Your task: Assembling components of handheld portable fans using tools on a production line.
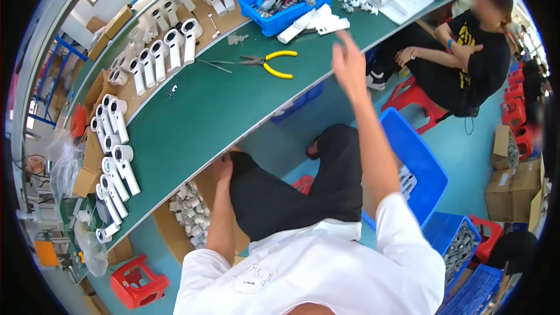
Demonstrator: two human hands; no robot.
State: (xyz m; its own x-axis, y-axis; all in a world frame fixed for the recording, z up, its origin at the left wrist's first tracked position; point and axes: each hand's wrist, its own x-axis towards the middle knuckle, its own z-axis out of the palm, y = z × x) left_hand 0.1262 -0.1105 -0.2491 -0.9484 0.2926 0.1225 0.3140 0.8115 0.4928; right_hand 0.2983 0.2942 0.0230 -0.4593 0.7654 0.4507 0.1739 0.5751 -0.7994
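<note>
My right hand [349, 65] is raised over the table's front edge, fingers stretched out and apart, with nothing visible in it. Just beyond its fingertips lies a pile of white plastic parts [318, 22]. My left hand [223, 166] is down at the table edge beside my knee, its fingers mostly hidden. On the green tabletop [192, 122] rest pliers with yellow handles [280, 65], their jaws pointing left. Beside the jaws are thin metal tweezers [217, 65]. Small screws [236, 39] are heaped farther back.
White handheld housings [157, 58] stand in rows along the table's far and left sides. A blue bin [274, 23] holds tools. At right, a person [475, 46] sits on a red stool [414, 102] near a large blue crate [417, 151]. A carton of white parts [189, 213] stands below left.
</note>
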